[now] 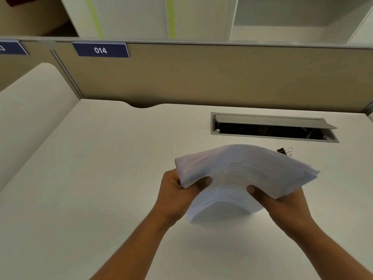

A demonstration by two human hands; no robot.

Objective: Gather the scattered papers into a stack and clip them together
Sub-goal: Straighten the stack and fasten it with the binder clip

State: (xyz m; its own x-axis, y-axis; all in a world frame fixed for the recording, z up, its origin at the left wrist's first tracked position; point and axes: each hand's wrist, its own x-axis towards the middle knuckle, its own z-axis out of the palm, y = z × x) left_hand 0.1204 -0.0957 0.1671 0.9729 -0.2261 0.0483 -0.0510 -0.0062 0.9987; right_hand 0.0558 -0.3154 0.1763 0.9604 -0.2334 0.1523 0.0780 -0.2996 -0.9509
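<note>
My left hand [177, 190] and right hand [282, 203] grip the bowed stack of white printed papers [242, 174] at centre frame. A small black metal binder clip [284, 151] lies just behind it on the smooth white desk [101, 178].

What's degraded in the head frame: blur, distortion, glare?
Head view: the paper stack is motion-blurred, its print unreadable; the left hand and right hand gripping it look sharper; wide-angle slightly bows the partition top edge; lighting is soft, with a faint shadow on the desk under the stack; no glare.
</note>
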